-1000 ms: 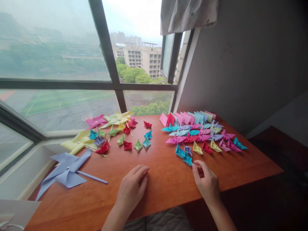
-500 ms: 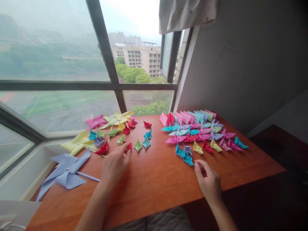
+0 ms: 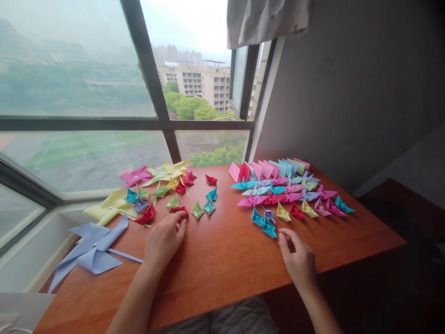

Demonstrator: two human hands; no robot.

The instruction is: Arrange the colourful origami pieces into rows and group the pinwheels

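My left hand is over the left part of the table, fingers loosely bent with a gap at the thumb. Just beyond its knuckles is a red paper boat, partly hidden by the hand. A green boat and a light teal boat lie to its right. My right hand is low over the table, thumb and forefinger tips close together with nothing visible between them. Close to those fingertips sits a blue paper boat, beside another blue boat and a purple one.
Paper pinwheels, including a lavender one and a yellow one, lie at the left. Rows of paper cranes and more boats, such as a yellow one, fill the right. Behind the table stands the window.
My left hand has drawn back slightly toward me, and more of the red boat shows beyond it. My right hand has hardly moved. The whole view has shifted slightly.
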